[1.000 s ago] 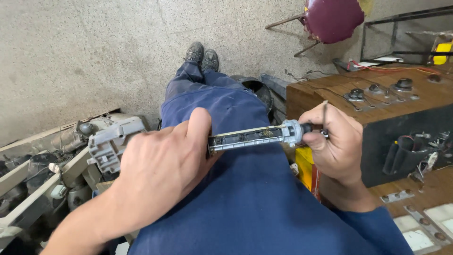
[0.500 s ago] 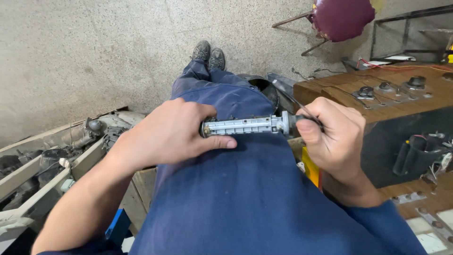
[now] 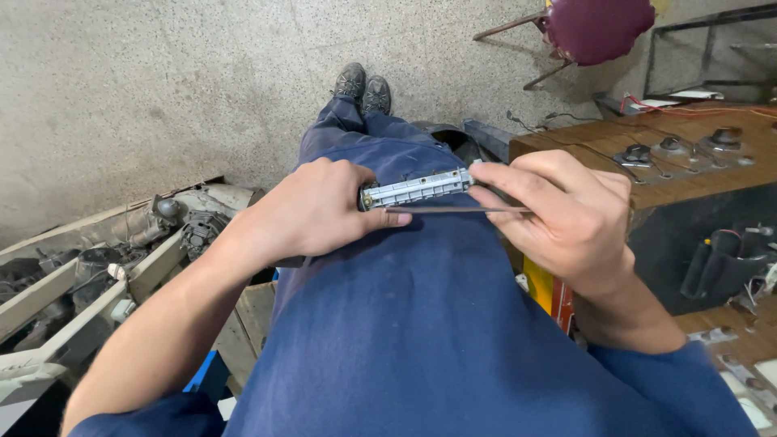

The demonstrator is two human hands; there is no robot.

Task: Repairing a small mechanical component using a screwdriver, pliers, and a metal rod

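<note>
Above a speckled concrete floor (image 3: 162,89), a grey ribbed metal bar (image 3: 417,188) is being gripped over the blue-trousered thigh (image 3: 421,307) by the left hand (image 3: 312,212), fingers curled round it; a thin rod (image 3: 453,210) is being pinched by the right hand (image 3: 566,218).

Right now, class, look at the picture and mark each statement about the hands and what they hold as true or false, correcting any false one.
1. The left hand grips a grey ribbed metal bar. True.
2. The right hand is empty. False: it holds a thin dark rod just beneath the bar.
3. The bar lies on the wooden bench. False: it is held over the blue-trousered leg.
4. A maroon chair stands on the concrete floor. True.
</note>
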